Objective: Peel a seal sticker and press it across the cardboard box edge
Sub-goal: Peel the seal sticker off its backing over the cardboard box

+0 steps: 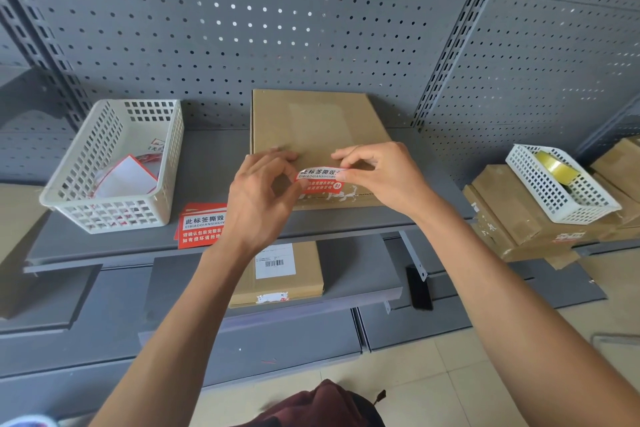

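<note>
1. Grey metal shelf (207, 163) stands against a grey pegboard wall (311, 28); pale floor tiles (485, 374) show below.
2. On the shelf, a white basket (110, 166) of backing papers sits left of the cardboard box (311, 121), with a stack of red stickers (202, 225) between them near the front edge.
3. Both forearms reach forward over the box's near edge.
4. Left hand (258, 198) and right hand (381, 177) pinch opposite ends of the seal sticker (320, 178) with thumb and forefinger, other fingers curled loosely.
5. Red and white with Chinese print, the sticker is stretched just above the box's front edge, seemingly not yet pressed flat.
</note>
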